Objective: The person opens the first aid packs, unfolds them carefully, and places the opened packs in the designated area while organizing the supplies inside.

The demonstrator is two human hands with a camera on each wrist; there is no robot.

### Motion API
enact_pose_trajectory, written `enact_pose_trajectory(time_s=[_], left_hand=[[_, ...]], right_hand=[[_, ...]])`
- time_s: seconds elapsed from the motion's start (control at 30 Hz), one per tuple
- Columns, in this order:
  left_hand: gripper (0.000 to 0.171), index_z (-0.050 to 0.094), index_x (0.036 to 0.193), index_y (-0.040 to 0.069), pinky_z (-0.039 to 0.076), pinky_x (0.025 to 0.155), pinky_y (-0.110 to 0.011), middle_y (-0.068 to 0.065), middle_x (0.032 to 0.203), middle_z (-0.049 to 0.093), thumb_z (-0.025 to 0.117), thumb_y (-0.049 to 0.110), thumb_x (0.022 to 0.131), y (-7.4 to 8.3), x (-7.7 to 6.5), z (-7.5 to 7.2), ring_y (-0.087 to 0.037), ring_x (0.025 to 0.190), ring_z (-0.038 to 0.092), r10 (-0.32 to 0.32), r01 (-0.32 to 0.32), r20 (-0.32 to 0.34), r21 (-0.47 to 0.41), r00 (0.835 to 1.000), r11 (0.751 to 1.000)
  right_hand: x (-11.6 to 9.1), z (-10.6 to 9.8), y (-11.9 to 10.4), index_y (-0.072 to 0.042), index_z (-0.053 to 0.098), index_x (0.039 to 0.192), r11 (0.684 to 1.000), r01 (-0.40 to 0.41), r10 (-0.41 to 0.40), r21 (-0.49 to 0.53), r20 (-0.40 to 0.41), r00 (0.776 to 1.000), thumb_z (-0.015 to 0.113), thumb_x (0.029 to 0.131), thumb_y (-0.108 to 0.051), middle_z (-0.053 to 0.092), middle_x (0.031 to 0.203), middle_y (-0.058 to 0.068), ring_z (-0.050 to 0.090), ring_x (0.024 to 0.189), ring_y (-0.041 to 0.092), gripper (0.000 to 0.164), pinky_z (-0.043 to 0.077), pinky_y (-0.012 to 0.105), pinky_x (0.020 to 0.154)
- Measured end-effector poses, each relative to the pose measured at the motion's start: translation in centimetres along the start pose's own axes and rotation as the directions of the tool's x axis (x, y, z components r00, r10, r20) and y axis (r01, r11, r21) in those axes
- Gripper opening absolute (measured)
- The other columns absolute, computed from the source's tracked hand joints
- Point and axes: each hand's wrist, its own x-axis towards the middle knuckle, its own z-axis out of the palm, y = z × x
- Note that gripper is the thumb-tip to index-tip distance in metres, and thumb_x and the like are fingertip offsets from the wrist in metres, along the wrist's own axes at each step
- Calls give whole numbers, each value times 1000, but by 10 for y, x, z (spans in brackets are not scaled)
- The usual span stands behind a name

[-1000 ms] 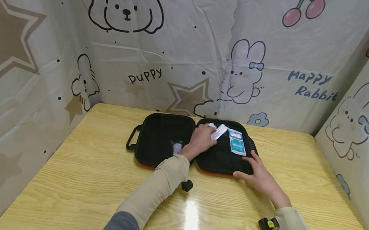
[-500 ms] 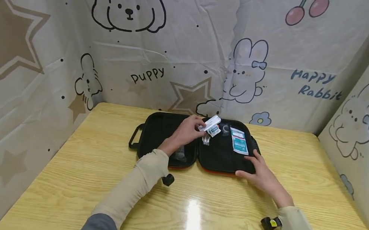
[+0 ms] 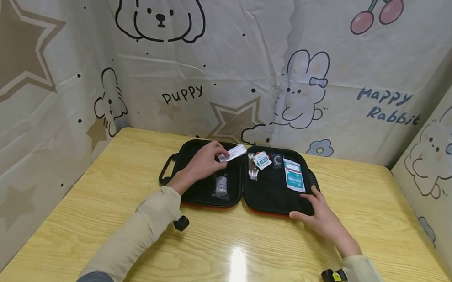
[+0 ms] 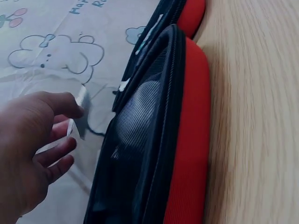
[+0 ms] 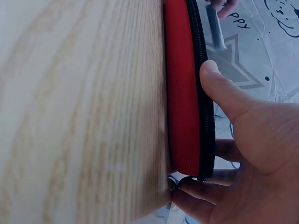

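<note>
My left hand pinches a small flat white box between thumb and fingertips, over the left half of an open zip case. The case is black inside with a red shell. A small bottle in a clear bag lies in the left half, below the hand. My right hand holds the case's front right corner, its thumb on the zip edge and the other fingers round the side. In the right half lie a teal-and-white packet and a white-and-teal sachet.
Beside the sachet are shiny metallic strips and a dark round item in clear wrap. The case's carry handle sticks out left. A wooden table lies beneath, with a printed cloth behind it.
My left hand has lifted the white box out of the right half and carried it left, above the left half. The bottle and sachet now show more fully. The right hand stays put.
</note>
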Motion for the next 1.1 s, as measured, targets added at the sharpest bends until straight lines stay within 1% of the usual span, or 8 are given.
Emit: enact_pose_trajectory(time_s=[0.13,0.23,0.37,0.57,0.77,0.87,0.93,1.1], left_hand=[[22,75,107,7,50,90,-41,-9,114,60,70,18,88,-8,-8,-14,-26,100,59,-6,6,-1,34,1000,999],[22,75,105,5,50,92,-41,-11,114,60,70,16,87,-15,-17,-23,-26,101,59,-3,5,-13,95,1000,995],[23,74,107,2,50,91,-43,-13,115,59,69,15,88,-26,-30,-35,-27,99,58,-34,35,-8,142,999,989],[34,69,119,0,49,91,-43,-15,115,55,69,16,89,-39,-50,-47,-28,96,57,-93,89,27,139,995,986],[32,70,116,-1,49,90,-43,-16,114,55,69,15,88,-47,-63,-54,-28,94,56,-114,102,54,190,992,977],[30,71,114,1,49,88,-42,-15,113,57,70,17,89,-47,-69,-56,-26,92,56,-131,102,89,270,987,957],[29,72,112,2,50,85,-42,-15,112,60,70,20,89,-46,-73,-57,-26,90,57,-132,87,111,343,985,935],[30,74,109,7,46,81,-45,-12,104,64,73,28,88,-39,-82,-57,-28,89,56,-137,39,151,521,979,853]], right_hand=[[0,-1,0,0,40,148,1000,3,-3,4,-5,1000,70,86,-56,4,162,31,15,144,57,89,23,71,110],[0,-1,-1,0,40,148,1000,4,-4,3,-5,1000,70,86,-57,4,162,31,15,144,57,90,23,71,110],[0,0,-1,0,40,148,1000,-3,3,-2,-3,1000,70,85,-57,4,162,32,15,144,57,90,23,72,110],[0,1,0,-1,41,148,1000,-5,5,-2,-3,1000,69,85,-58,5,162,31,15,144,57,90,24,72,110],[-1,0,2,0,42,147,1000,11,-11,-10,-10,1000,69,86,-58,5,162,32,16,144,58,89,25,72,109],[-1,1,2,1,42,146,1000,15,-15,-10,-9,1000,69,86,-58,6,161,32,17,144,58,89,25,71,110],[-1,1,2,1,42,146,1000,16,-16,-8,-10,1000,69,86,-58,6,161,32,16,144,57,88,25,71,109],[0,2,1,1,43,145,1000,20,-20,-1,-13,1000,70,86,-56,6,161,32,16,144,57,86,25,71,110]])
